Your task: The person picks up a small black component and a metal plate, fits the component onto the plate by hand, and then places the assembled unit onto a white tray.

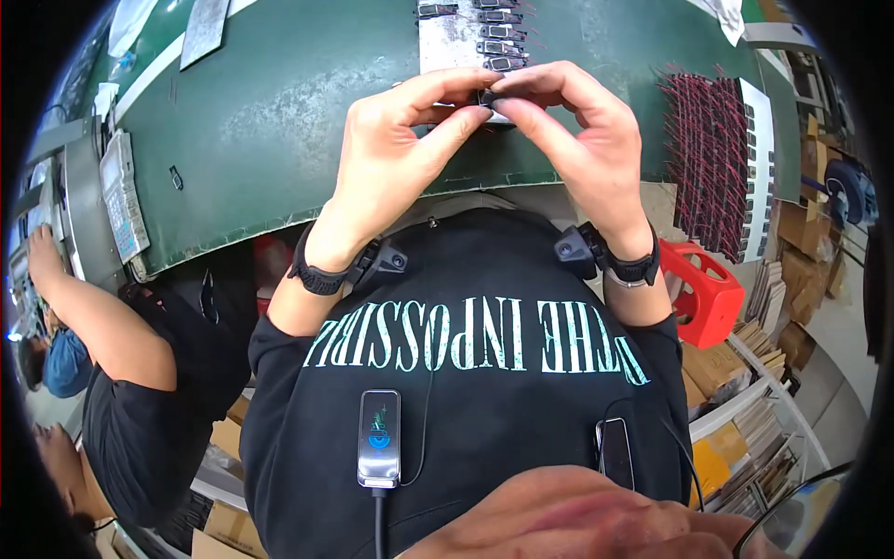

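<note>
Both of my hands meet over the near part of the green table (279,121), fingertips almost touching. Between them is a small black part (486,97), mostly hidden by the fingers. My left hand (396,149) pinches it from the left with thumb and forefinger. From the other side, the thumb and fingers of my right hand (591,130) close on the same part. Just beyond the fingertips lies a white board (450,45) carrying a column of small black modules (503,47) with thin red wires.
At the right, rows of black pieces with red wires (708,154) lie beside a white strip (759,168). One small black piece (176,177) rests on the left of the table, near a keypad device (121,196). A red stool (703,296) stands below; a co-worker (140,410) is at left.
</note>
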Motion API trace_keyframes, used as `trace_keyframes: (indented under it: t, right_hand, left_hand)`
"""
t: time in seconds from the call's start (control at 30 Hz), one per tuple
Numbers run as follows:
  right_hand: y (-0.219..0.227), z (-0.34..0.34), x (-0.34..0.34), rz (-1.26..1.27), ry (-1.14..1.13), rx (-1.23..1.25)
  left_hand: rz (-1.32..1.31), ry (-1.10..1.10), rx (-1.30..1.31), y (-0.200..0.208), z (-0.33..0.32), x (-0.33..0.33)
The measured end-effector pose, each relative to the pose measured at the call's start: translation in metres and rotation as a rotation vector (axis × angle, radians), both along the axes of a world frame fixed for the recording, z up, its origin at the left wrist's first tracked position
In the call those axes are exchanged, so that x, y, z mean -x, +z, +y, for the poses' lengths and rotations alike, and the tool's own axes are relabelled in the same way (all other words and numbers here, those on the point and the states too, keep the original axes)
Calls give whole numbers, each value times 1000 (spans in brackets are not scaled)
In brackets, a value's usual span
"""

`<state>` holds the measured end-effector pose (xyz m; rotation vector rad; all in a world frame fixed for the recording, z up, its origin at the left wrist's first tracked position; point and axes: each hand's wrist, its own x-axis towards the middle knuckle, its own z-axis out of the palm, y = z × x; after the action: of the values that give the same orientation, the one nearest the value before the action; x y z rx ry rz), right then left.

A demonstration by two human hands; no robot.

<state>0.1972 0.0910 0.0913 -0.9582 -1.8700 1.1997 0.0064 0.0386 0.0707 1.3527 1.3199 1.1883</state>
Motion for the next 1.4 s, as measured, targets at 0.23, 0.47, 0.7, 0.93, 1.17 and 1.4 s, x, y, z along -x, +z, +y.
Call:
trace_keyframes:
  t: [0.23, 0.47, 0.7, 0.93, 1.17, 1.4]
  right_hand:
    - [-13, 7, 4, -10, 35, -8]
    - [-27, 12, 1, 169, 72, 162]
    - [-20, 26, -4, 230, 248, 526]
    - [-27, 24, -2, 145, 294, 448]
    - [-26, 6, 2, 108, 219, 303]
    - [-26, -34, 10, -294, -23, -262]
  left_hand:
    - [-50, 42, 9, -11, 3, 0]
    - [-5, -43, 27, -5, 3, 1]
    - [-21, -71, 40, -3, 5, 10]
    - [55, -105, 64, -2, 2, 9]
    - [-25, -100, 112, -8, -5, 6]
    - [159, -68, 65, -7, -17, -3]
